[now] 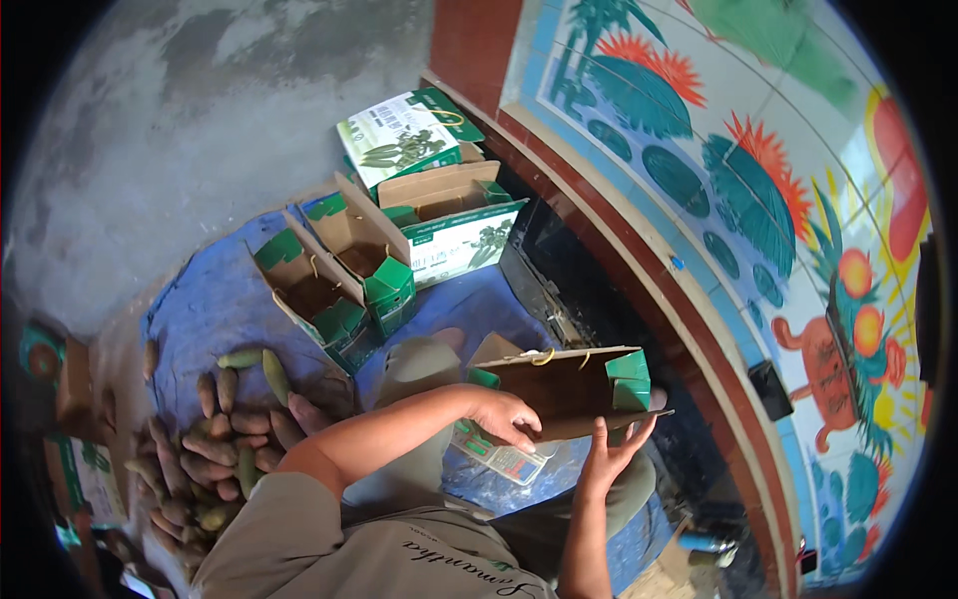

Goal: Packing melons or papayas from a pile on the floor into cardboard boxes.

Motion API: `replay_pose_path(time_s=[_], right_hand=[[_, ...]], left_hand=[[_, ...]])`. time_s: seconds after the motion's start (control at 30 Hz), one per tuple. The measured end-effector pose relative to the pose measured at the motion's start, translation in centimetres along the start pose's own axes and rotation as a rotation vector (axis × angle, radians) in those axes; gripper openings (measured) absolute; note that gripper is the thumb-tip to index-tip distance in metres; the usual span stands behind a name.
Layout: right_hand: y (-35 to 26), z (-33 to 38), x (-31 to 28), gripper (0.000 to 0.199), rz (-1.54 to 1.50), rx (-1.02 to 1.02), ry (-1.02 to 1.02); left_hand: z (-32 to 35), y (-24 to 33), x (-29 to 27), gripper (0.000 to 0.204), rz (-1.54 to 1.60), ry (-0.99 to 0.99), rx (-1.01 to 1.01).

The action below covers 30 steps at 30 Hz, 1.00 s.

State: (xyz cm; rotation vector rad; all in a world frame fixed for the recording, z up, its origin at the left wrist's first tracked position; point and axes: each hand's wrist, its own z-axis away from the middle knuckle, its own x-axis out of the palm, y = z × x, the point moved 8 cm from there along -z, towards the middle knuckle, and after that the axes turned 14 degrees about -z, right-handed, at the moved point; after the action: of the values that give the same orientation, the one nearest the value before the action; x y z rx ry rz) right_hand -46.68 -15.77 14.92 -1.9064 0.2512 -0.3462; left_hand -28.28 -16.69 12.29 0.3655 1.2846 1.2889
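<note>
Holding a half-folded cardboard carton (564, 384) over the lap, the person is gripping its lower edge: the left hand (507, 417) is closing its grip on the near-left side, while the right hand (611, 451) is supporting it from beneath, fingers spread open against the underside. The carton is plain brown inside, with green corner flaps and a small yellow cord handle. Three open cartons (344, 275) of the same kind, green and white printed outside, are standing on a wrinkled blue tarp (215, 299). A closed white-and-green box (404, 135) is lying further back. Elongated brown-green tubers (215, 439) are piling up at the left on the grey concrete floor (180, 130).
</note>
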Motion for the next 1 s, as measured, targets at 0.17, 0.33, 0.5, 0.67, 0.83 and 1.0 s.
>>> replay_pose_path(time_s=[0.17, 0.33, 0.5, 0.67, 0.83, 1.0], right_hand=[[2.4, -0.5, 1.0, 0.085, -0.057, 0.062, -0.031], [5.3, 1.5, 2.9, 0.075, -0.142, 0.289, -0.209], [5.6, -0.9, 3.1, 0.031, -0.187, 0.459, -0.276], [6.0, -5.9, 2.5, 0.031, -0.024, 0.377, -0.374], [6.0, -9.1, 5.2, 0.043, 0.192, 0.287, -0.761], [5.7, -10.4, 8.5, 0.042, 0.727, -0.152, -1.002]], left_hand=[[-0.1, -0.1, 0.8, 0.075, 0.02, -0.027, 0.029], [-0.8, 0.2, 1.3, 0.073, 0.082, -0.016, 0.11], [0.1, 0.9, 0.5, 0.06, 0.129, -0.006, 0.104], [0.6, -0.4, -3.6, 0.047, 0.213, 0.474, 0.123], [1.8, -1.1, -5.7, 0.034, 0.165, 0.725, 0.099], [2.1, -2.0, -6.4, 0.027, 0.036, 0.969, 0.064]])
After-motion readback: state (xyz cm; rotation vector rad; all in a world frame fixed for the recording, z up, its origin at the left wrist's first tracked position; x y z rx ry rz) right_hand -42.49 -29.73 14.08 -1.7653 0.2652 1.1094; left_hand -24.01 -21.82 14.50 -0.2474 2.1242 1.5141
